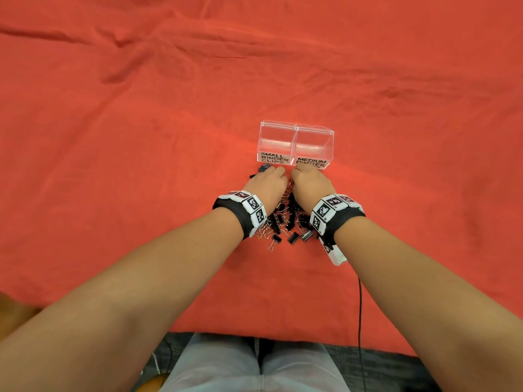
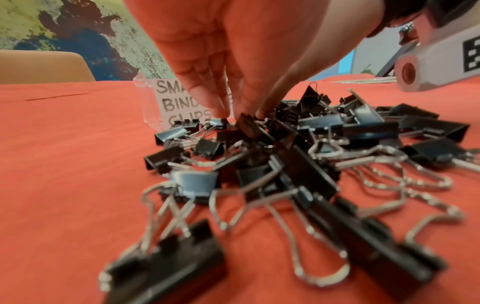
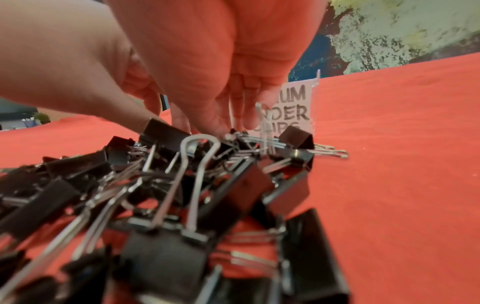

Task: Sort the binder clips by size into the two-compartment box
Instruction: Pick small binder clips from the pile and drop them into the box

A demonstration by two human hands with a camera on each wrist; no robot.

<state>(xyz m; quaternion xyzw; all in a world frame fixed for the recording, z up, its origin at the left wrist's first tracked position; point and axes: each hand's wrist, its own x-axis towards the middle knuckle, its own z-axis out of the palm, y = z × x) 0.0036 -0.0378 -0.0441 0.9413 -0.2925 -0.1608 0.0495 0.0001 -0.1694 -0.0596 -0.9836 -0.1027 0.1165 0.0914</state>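
Note:
A clear two-compartment box [image 1: 295, 142] stands on the red cloth, labelled SMALL BINDER CLIPS on the left and MEDIUM BINDER CLIPS on the right; both compartments look empty. A pile of black binder clips [image 1: 285, 219] of mixed sizes lies just in front of it. My left hand [image 1: 278, 171] points its fingers down onto the pile's far edge. In the left wrist view its fingertips [image 2: 219, 110] touch a small clip [image 2: 217, 122] while the thumb stands apart. My right hand [image 1: 296, 173] reaches down beside it, fingers [image 3: 221, 125] straight and the thumb resting on a black clip [image 3: 163, 131].
The red cloth [image 1: 141, 165] covers the whole table and is wrinkled at the back. A black cable [image 1: 360, 306] runs from my right wrist toward my lap. A few small clips [image 1: 261, 169] lie loose at the box's left front corner.

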